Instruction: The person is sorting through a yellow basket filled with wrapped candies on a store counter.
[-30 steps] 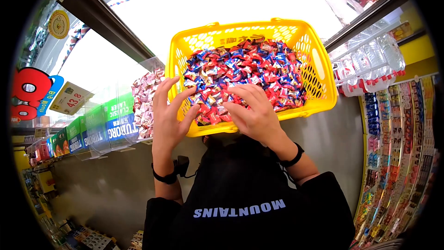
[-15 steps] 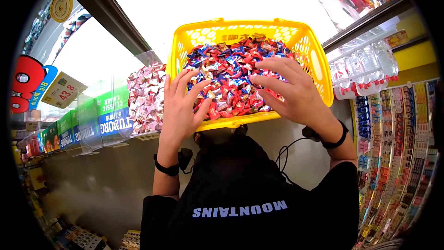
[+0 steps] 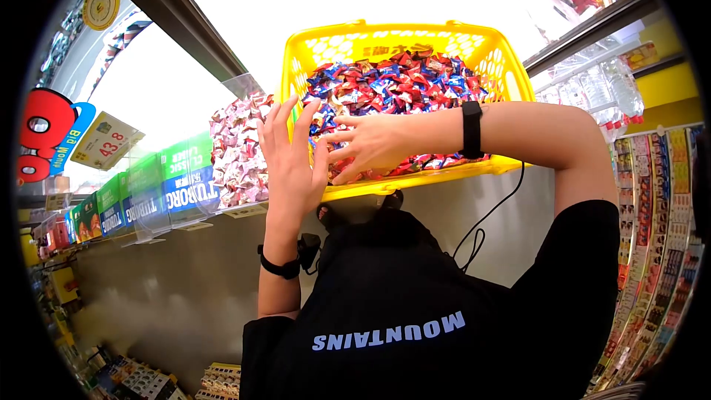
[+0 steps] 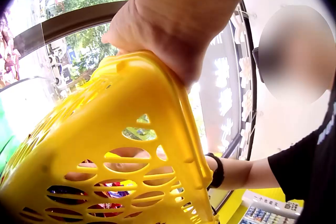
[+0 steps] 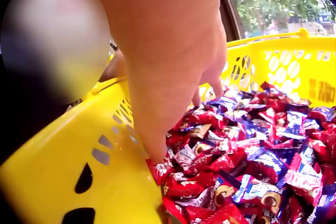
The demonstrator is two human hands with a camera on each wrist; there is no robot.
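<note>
A yellow basket [image 3: 518, 78] with perforated walls holds a heap of red and blue wrapped candies [image 3: 400, 89]. At the basket's left near corner is the left hand [image 3: 292, 163], fingers spread and relaxed over the rim, with nothing seen in its grip. The right hand [image 3: 374, 144] reaches across from the right, its spread fingers over the candies beside the left thumb. In the right wrist view the right hand [image 5: 178, 66] is low at the candies [image 5: 226, 155] along the near wall; its fingertips are partly hidden. The left wrist view shows the left hand [image 4: 163, 35] above the basket corner [image 4: 152, 77].
Pink wrapped candies [image 3: 241, 155] fill a clear bin left of the basket, beside green and blue Tuborg boxes [image 3: 185, 178]. Bottles [image 3: 592, 96] and shelves of small packets [image 3: 644, 215] stand at the right. A dark cable [image 3: 489, 215] hangs below the right forearm.
The right hand first moved right over the candies, then swept left to beside the left hand, its forearm now across the basket. The left hand stayed near the left corner.
</note>
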